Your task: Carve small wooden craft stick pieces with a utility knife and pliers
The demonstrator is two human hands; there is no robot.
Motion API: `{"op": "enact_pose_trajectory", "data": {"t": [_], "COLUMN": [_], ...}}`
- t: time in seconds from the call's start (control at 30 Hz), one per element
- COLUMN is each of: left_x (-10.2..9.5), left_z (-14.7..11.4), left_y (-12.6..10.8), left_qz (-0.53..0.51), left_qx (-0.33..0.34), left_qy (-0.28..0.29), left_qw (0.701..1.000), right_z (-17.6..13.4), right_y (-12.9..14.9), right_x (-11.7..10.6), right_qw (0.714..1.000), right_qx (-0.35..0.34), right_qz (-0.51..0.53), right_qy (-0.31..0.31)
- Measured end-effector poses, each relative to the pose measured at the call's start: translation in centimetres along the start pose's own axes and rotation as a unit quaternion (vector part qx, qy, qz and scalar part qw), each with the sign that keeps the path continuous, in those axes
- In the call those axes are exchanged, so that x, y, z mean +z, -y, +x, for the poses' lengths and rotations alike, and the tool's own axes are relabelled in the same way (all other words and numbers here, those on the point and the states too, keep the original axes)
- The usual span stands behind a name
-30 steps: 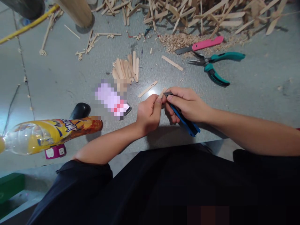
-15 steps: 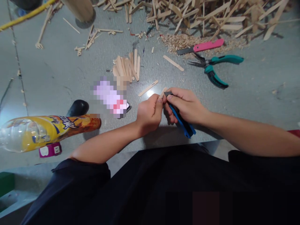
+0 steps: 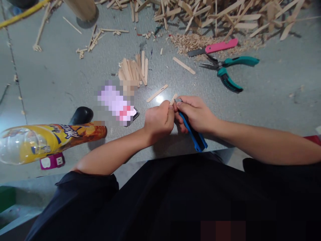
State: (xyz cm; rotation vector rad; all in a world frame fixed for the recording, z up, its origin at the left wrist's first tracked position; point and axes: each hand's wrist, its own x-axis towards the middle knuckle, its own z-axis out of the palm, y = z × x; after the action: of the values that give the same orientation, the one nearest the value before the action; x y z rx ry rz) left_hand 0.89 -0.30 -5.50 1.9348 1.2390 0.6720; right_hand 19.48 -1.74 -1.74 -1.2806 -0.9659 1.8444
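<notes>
Low over the table, my left hand [image 3: 160, 120] is closed round a wooden popsicle stick [image 3: 173, 99], whose upper end sticks out past the thumb. My right hand [image 3: 194, 112] grips a blue and black utility knife [image 3: 192, 130]; its blade end is against or very close to the stick, and the fingers partly hide the contact. Just beyond my left hand lies a slotted popsicle stick [image 3: 157, 93]. Farther off are another loose stick [image 3: 184, 65] and a pile of popsicle sticks [image 3: 132, 72].
Teal-handled pliers [image 3: 229, 72] and a pink-handled saw [image 3: 220, 46] lie at the right, beside wood shavings [image 3: 184, 43]. A stick structure [image 3: 225, 15] fills the far side. On the left are a drink bottle [image 3: 52, 140], a black object [image 3: 82, 115] and a blurred phone-like item [image 3: 114, 100].
The view has shifted slightly. The utility knife has tilted a little, its lower end shifting, while both hands keep their hold near the same spot.
</notes>
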Motion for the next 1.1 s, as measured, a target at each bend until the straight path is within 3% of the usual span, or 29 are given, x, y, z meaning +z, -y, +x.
{"op": "enact_pose_trajectory", "data": {"t": [0.27,0.5,0.67,0.93,1.1], "left_x": [-0.4,-0.4,-0.4,-0.1,0.3], "left_z": [0.3,0.5,0.5,0.5,0.3], "left_y": [-0.8,-0.5,-0.4,0.0,0.3], "left_qz": [0.107,0.103,0.045,-0.216,-0.252], "left_qx": [-0.024,0.008,0.018,-0.011,-0.005], "left_qy": [0.042,0.035,0.019,0.019,0.007], "left_qw": [0.993,0.994,0.999,0.976,0.968], "right_z": [-0.2,0.1,0.2,0.2,0.6], "right_y": [1.1,1.0,1.2,1.8,1.2], "right_x": [-0.1,-1.1,-1.7,-2.7,-3.2], "right_qw": [0.999,0.998,0.997,0.992,0.986], "right_qx": [0.038,0.043,0.040,-0.012,-0.049], "right_qz": [-0.014,-0.014,-0.019,-0.017,-0.012], "right_qy": [0.005,0.041,0.066,0.127,0.159]}}
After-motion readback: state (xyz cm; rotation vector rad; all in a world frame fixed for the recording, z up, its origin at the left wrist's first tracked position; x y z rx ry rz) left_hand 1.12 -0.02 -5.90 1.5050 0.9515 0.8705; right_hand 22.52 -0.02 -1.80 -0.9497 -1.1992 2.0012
